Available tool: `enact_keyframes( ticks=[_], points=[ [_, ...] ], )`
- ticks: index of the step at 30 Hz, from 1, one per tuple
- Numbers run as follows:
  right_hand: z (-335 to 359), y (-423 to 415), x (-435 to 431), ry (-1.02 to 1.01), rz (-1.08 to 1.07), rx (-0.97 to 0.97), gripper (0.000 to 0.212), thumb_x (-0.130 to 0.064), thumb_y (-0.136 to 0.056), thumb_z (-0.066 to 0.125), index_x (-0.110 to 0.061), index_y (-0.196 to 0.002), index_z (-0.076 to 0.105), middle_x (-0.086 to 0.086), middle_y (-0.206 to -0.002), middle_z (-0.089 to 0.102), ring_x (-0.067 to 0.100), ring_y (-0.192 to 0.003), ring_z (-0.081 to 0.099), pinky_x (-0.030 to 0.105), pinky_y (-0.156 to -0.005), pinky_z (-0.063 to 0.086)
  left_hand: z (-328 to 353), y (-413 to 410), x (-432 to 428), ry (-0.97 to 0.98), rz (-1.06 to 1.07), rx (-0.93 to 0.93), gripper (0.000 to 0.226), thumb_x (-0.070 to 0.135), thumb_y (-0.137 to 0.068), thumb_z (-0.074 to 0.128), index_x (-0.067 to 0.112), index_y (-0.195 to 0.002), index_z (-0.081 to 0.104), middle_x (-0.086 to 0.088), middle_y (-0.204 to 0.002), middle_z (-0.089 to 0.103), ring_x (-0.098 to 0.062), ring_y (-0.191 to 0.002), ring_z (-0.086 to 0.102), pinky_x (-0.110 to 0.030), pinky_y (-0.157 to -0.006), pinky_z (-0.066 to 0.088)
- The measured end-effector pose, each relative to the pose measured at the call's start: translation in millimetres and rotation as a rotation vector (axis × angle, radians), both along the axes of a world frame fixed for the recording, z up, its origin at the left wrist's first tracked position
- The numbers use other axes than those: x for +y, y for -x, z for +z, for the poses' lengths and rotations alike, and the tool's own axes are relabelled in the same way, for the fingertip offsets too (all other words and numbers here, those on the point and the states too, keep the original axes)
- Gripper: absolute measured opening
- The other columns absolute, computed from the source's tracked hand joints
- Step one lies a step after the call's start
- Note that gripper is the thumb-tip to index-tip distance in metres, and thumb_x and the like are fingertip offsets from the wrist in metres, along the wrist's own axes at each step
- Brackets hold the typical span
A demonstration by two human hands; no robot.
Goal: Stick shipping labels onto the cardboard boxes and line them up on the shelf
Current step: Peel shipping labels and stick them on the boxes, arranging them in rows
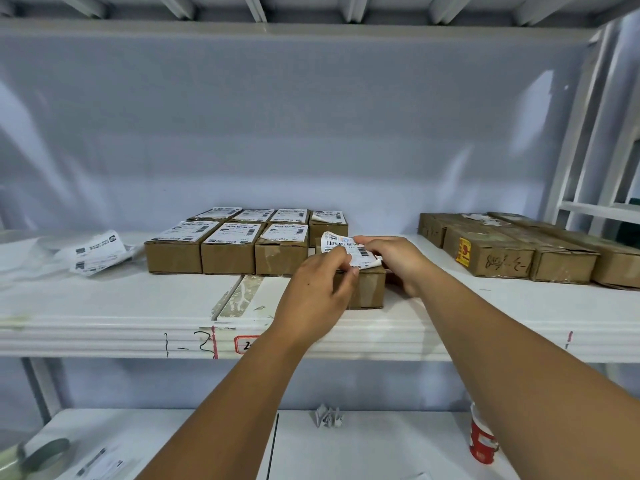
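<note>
A small cardboard box sits on the white shelf, just in front of the labelled rows. A white shipping label with barcodes lies partly curled over its top. My left hand pinches the label's near edge against the box. My right hand holds the label's far right side and rests on the box. Behind and to the left, several labelled cardboard boxes stand in two rows.
Loose label sheets lie on plastic at the shelf's left. Longer unlabelled brown boxes sit at the right. On the lower shelf are crumpled paper, a red-and-white cup and a tape roll.
</note>
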State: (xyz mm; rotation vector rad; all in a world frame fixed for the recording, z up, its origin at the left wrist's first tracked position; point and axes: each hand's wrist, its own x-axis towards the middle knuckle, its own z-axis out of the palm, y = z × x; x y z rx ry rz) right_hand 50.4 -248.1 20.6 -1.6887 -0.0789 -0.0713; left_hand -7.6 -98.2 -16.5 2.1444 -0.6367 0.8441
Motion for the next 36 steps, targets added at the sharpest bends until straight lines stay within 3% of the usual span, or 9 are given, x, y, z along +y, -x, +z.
enact_keyframes(
  ticks=[6, 10, 14, 17, 22, 25, 28, 34, 36],
  points=[
    [8, -13, 7, 0.290, -0.011, -0.028, 0.038, -0.007, -0.094, 0.045, -0.010, -0.129, 0.058, 0.012, -0.124, 0.063, 0.014, -0.084, 0.058, 0.017, -0.065, 0.044, 0, 0, -1, 0.013, 0.009, -0.010, 0.010, 0.021, -0.092, 0.054, 0.022, -0.084, 0.048, -0.001, -0.103, 0.066, -0.018, -0.098, 0.056, -0.032, -0.079, 0.041],
    [36, -18, 9, 0.730, -0.192, -0.382, 0.037, -0.006, -0.084, 0.055, -0.020, -0.116, 0.065, 0.002, -0.122, 0.060, 0.016, -0.104, 0.055, 0.023, -0.083, 0.043, 0, 0, -2, 0.003, 0.033, 0.038, 0.010, 0.025, -0.092, 0.054, 0.022, -0.088, 0.045, 0.002, -0.111, 0.064, -0.015, -0.105, 0.053, -0.032, -0.083, 0.043],
    [54, -13, 26, 0.587, 0.150, -0.289, 0.035, 0.010, -0.083, 0.038, -0.012, -0.073, 0.062, 0.003, -0.079, 0.066, 0.011, -0.067, 0.059, 0.015, -0.057, 0.044, -2, -3, -2, 0.018, 0.049, 0.043, 0.015, 0.026, -0.090, 0.058, 0.016, -0.099, 0.051, 0.009, -0.115, 0.062, -0.010, -0.110, 0.050, -0.022, -0.084, 0.038],
    [42, -23, 36, 0.627, 0.246, -0.243, 0.037, 0.017, -0.080, 0.033, -0.011, -0.070, 0.054, 0.010, -0.086, 0.068, 0.019, -0.080, 0.061, 0.019, -0.062, 0.044, -3, -4, -1, 0.023, 0.052, 0.036, 0.017, 0.026, -0.089, 0.059, 0.014, -0.100, 0.052, 0.007, -0.114, 0.062, -0.010, -0.109, 0.050, -0.021, -0.083, 0.037],
    [33, -33, 39, 0.620, 0.255, -0.210, 0.035, 0.014, -0.088, 0.033, -0.011, -0.101, 0.054, 0.013, -0.125, 0.060, 0.017, -0.122, 0.054, 0.006, -0.055, 0.040, -4, -5, -1, -0.003, 0.062, 0.052, 0.015, 0.029, -0.090, 0.056, 0.018, -0.097, 0.048, 0.007, -0.111, 0.061, -0.011, -0.105, 0.049, -0.032, -0.084, 0.043],
    [33, -35, 41, 0.673, 0.335, -0.158, 0.064, 0.019, -0.085, 0.033, -0.017, -0.137, 0.040, 0.009, -0.140, 0.046, 0.015, -0.129, 0.044, 0.013, -0.047, 0.040, -3, -4, -2, -0.010, 0.074, 0.025, 0.014, 0.028, -0.090, 0.056, 0.018, -0.097, 0.048, 0.005, -0.104, 0.060, -0.013, -0.101, 0.049, -0.030, -0.078, 0.041],
    [31, -32, 37, 0.498, 0.298, -0.203, 0.065, 0.021, -0.084, 0.035, -0.015, -0.137, 0.043, 0.010, -0.135, 0.050, 0.011, -0.116, 0.049, 0.021, -0.062, 0.044, -3, -4, -2, -0.003, 0.074, 0.036, 0.019, 0.033, -0.092, 0.053, 0.016, -0.101, 0.050, 0.006, -0.108, 0.062, -0.012, -0.104, 0.049, -0.031, -0.081, 0.042],
    [7, -13, -2, 0.300, 0.241, -0.248, 0.023, 0.002, -0.088, 0.057, -0.012, -0.103, 0.067, -0.003, -0.102, 0.068, 0.010, -0.103, 0.060, 0.014, -0.082, 0.046, -2, -2, -3, -0.006, 0.080, 0.042, 0.021, 0.035, -0.093, 0.052, 0.016, -0.102, 0.051, 0.006, -0.108, 0.060, -0.012, -0.105, 0.050, -0.031, -0.081, 0.043],
    [0, -8, -14, 0.263, 0.263, -0.216, 0.018, -0.007, -0.088, 0.063, -0.017, -0.100, 0.071, -0.005, -0.113, 0.066, 0.011, -0.110, 0.058, 0.022, -0.096, 0.043, -2, -3, -3, 0.007, 0.074, 0.042, 0.020, 0.034, -0.093, 0.053, 0.016, -0.100, 0.051, 0.005, -0.104, 0.059, -0.014, -0.101, 0.051, -0.028, -0.077, 0.040]
  ],
)
